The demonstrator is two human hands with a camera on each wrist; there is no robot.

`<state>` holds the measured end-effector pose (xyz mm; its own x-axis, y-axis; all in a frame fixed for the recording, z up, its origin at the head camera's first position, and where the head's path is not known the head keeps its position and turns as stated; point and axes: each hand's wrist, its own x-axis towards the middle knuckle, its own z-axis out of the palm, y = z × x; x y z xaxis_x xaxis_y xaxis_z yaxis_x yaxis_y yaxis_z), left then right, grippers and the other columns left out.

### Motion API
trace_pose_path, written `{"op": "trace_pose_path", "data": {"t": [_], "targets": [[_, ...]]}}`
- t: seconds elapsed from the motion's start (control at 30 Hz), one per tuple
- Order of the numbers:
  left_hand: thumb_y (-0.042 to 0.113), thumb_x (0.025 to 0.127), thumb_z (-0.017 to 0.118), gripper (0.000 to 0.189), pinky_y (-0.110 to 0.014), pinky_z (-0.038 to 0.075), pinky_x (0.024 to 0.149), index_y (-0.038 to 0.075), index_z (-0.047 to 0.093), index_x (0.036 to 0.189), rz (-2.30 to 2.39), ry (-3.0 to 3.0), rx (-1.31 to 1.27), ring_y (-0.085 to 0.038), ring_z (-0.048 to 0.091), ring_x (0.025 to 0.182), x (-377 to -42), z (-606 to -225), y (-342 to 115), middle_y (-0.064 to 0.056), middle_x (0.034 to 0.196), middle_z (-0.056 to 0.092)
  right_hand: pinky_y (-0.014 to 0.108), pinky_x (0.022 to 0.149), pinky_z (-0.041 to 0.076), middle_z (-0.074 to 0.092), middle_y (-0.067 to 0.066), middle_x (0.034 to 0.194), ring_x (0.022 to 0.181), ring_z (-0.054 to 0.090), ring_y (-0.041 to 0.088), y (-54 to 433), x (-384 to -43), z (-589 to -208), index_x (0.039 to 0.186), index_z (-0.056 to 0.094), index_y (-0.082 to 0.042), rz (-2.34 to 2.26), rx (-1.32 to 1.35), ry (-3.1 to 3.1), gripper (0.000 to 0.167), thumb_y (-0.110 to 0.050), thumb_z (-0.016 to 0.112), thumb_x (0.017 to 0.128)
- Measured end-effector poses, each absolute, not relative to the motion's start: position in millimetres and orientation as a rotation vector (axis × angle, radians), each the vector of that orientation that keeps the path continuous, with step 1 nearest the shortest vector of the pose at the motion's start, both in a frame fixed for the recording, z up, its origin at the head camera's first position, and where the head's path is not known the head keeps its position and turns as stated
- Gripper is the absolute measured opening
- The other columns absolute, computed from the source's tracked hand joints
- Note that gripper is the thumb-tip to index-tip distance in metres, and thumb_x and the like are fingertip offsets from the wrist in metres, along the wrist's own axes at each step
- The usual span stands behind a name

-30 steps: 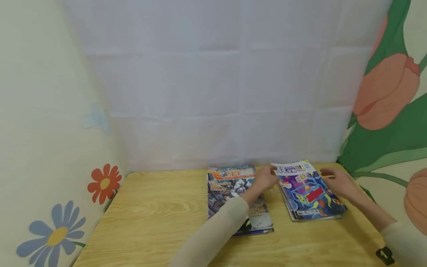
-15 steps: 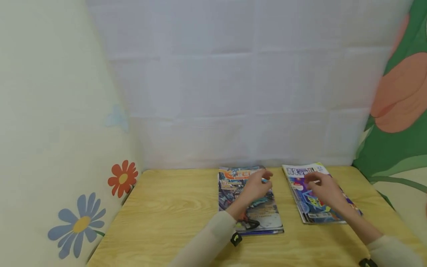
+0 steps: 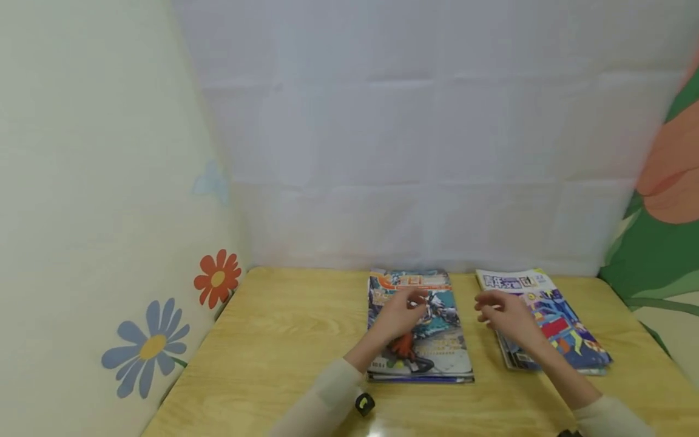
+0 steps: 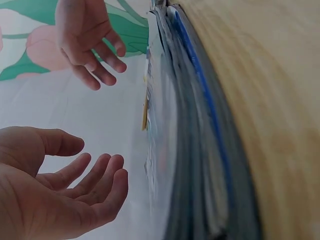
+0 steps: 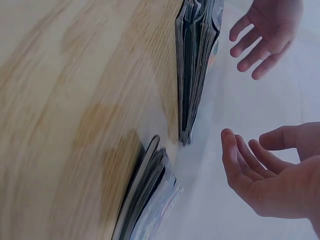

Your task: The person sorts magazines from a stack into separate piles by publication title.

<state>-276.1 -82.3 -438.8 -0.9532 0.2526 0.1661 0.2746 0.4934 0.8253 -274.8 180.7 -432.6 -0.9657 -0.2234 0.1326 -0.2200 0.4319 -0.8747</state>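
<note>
Two stacks of magazines lie on the wooden table. My left hand point(image 3: 401, 312) hovers over the left magazine stack point(image 3: 442, 340), whose dark top cover has an orange title. In the left wrist view its fingers point(image 4: 95, 185) are loosely bent, with a gap between them and the stack's edge point(image 4: 195, 125). My right hand point(image 3: 509, 315) is above the left side of the right magazine stack point(image 3: 573, 331), which has a purple and blue cover. Its fingers point(image 5: 245, 160) are relaxed and hold nothing in the right wrist view. The right forearm hides part of that stack.
Behind the wooden table point(image 3: 284, 340) hangs a creased white cloth point(image 3: 409, 133). A wall with painted flowers point(image 3: 153, 347) stands at the left, and a wall with a painted tulip point(image 3: 674, 176) at the right. Both sleeves point(image 3: 327, 394) are pale.
My right hand has moved left across the right stack, from its right edge to its left side. My left hand has drawn back slightly over the left stack. The head view has shifted left.
</note>
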Motion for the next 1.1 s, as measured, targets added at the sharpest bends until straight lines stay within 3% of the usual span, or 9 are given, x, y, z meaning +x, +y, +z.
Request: {"op": "trace_pose_path", "data": {"t": [0.2,0.5,0.67,0.8,0.97,1.1], "targets": [[0.006,0.096,0.063,0.029,-0.039,0.055,0.087,0.000,0.066,0.124,-1.449,-2.653,-0.498,-0.028,0.067,0.101,-269.4,-440.5,-103.1,-0.011,0.112,0.070,0.040,0.078,0.059,0.064,0.028,0.117,0.093,0.068,0.031,173.3,-272.4,-431.5,0.129,0.057,0.014,-1.614,-0.360,2.567,0.034,-0.002,0.056,0.099],[0.002,0.095,0.063,0.029,-0.035,0.056,0.082,-0.003,0.065,0.123,-1.325,-2.643,-0.442,-0.025,0.067,0.096,-263.9,-443.1,-127.2,-0.015,0.114,0.068,0.044,0.084,0.058,0.057,0.035,0.128,0.102,0.065,0.040,162.3,-275.8,-432.6,0.133,0.052,0.017,-1.649,-0.383,2.515,0.040,-0.001,0.056,0.097],[0.004,0.094,0.064,0.030,-0.038,0.056,0.082,-0.001,0.065,0.123,-1.239,-2.625,-0.305,-0.027,0.064,0.098,-267.5,-446.3,-136.0,-0.016,0.114,0.066,0.043,0.081,0.059,0.054,0.034,0.131,0.107,0.062,0.041,160.1,-280.2,-435.8,0.138,0.048,0.014,-1.497,-0.418,2.536,0.046,-0.006,0.058,0.099],[0.002,0.091,0.065,0.032,-0.042,0.056,0.079,-0.006,0.064,0.122,-1.213,-2.572,-0.215,-0.031,0.063,0.094,-274.4,-451.0,-143.3,-0.019,0.106,0.064,0.042,0.076,0.059,0.055,0.034,0.129,0.103,0.063,0.039,158.4,-281.3,-438.3,0.138,0.049,0.014,-1.369,-0.439,2.581,0.048,-0.010,0.062,0.098],[0.000,0.088,0.066,0.039,-0.036,0.056,0.069,-0.013,0.059,0.125,-1.336,-2.568,-0.091,-0.026,0.063,0.083,-284.0,-460.3,-152.5,-0.017,0.094,0.063,0.041,0.071,0.059,0.058,0.032,0.124,0.089,0.067,0.030,156.9,-283.1,-443.1,0.138,0.048,0.015,-1.357,-0.369,2.552,0.050,-0.010,0.064,0.097],[0.001,0.083,0.065,0.047,-0.037,0.057,0.069,-0.014,0.058,0.126,-1.435,-2.590,0.027,-0.025,0.064,0.080,-286.8,-464.2,-159.7,-0.014,0.092,0.066,0.042,0.074,0.060,0.058,0.028,0.120,0.089,0.067,0.029,154.4,-286.0,-445.4,0.141,0.043,0.017,-1.411,-0.277,2.461,0.055,-0.005,0.062,0.095]]}}
